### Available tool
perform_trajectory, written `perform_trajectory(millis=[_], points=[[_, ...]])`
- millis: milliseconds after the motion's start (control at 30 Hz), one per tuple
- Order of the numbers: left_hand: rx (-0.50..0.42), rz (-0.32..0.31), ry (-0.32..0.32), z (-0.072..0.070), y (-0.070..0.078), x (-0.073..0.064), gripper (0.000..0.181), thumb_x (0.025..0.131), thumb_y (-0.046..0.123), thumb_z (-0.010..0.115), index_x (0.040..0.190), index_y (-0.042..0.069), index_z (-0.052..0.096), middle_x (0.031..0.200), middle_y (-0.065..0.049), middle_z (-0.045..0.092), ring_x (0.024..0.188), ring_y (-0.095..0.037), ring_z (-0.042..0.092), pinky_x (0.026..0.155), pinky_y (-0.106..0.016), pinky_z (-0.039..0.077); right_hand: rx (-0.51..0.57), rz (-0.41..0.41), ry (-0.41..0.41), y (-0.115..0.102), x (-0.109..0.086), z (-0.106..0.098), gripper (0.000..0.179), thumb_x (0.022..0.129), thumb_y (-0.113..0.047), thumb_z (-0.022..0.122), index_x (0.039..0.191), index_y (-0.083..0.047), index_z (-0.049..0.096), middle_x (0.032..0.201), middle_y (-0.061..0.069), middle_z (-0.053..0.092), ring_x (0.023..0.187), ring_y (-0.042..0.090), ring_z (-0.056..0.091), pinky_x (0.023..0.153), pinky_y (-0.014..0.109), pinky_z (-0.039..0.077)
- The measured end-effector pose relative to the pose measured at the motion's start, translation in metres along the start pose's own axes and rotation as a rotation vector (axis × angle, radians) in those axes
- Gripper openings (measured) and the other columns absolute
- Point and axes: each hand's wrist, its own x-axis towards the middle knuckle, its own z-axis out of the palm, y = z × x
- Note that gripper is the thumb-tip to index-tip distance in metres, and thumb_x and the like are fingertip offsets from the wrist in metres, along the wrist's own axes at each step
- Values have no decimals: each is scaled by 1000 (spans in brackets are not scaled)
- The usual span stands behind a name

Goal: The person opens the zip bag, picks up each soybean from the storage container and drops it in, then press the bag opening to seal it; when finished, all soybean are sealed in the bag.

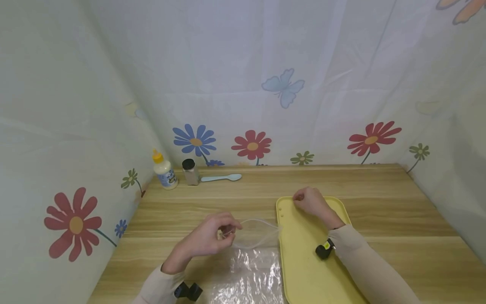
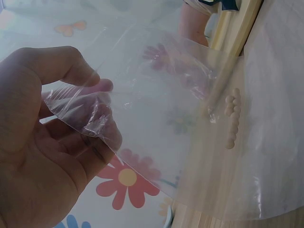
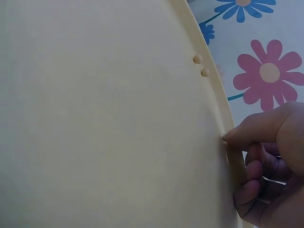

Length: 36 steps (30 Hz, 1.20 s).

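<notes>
A clear plastic bag [image 1: 254, 270] lies in front of me, its mouth spread wide at the left edge of the yellow tray [image 1: 300, 270]. My left hand [image 1: 210, 234] pinches the bag's left edge between thumb and fingers. Through the film, several small round beads [image 2: 232, 118] show in the left wrist view. My right hand [image 1: 313, 202] is at the tray's far rim. In the right wrist view its thumb touches the rim's inner side, and the other fingers curl by the outer side. Two beads [image 3: 201, 65] lie along the rim, apart from that hand.
At the back left stand a yellow-capped bottle [image 1: 166, 172] and a small black-lidded jar [image 1: 191, 173]. Beside them lies a pale blue spoon [image 1: 221, 178]. Flowered curtains [image 1: 228, 84] close off the back and both sides of the wooden table [image 1: 402, 219].
</notes>
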Motion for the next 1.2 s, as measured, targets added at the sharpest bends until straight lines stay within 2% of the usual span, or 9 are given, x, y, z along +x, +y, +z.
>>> perform_trajectory(millis=[300, 700, 1200], points=[[-7, 7, 1, 0, 1, 0, 28, 79, 3, 62, 106, 6, 69, 84, 2, 61, 74, -3, 54, 66, -20, 54, -50, 2, -30, -3, 1, -1, 12, 84, -11, 69, 92, -5, 75, 91, 9, 73, 82, 21, 64, 70, 34, 54], [-3, -1, 1, -1, 1, 0, 27, 80, 3, 63, 106, 6, 69, 84, 3, 61, 74, -3, 54, 65, -20, 54, -85, 4, -46, -5, 2, 0, 10, 83, -11, 69, 89, -6, 74, 85, 6, 72, 76, 18, 62, 67, 32, 53], [-5, -12, 2, -2, 3, 0, 28, 80, 3, 63, 106, 9, 69, 84, 3, 61, 74, -3, 54, 65, -21, 54, -57, -24, -27, -6, 0, 0, 9, 83, -10, 68, 88, -5, 74, 82, 5, 71, 71, 16, 59, 62, 28, 50]])
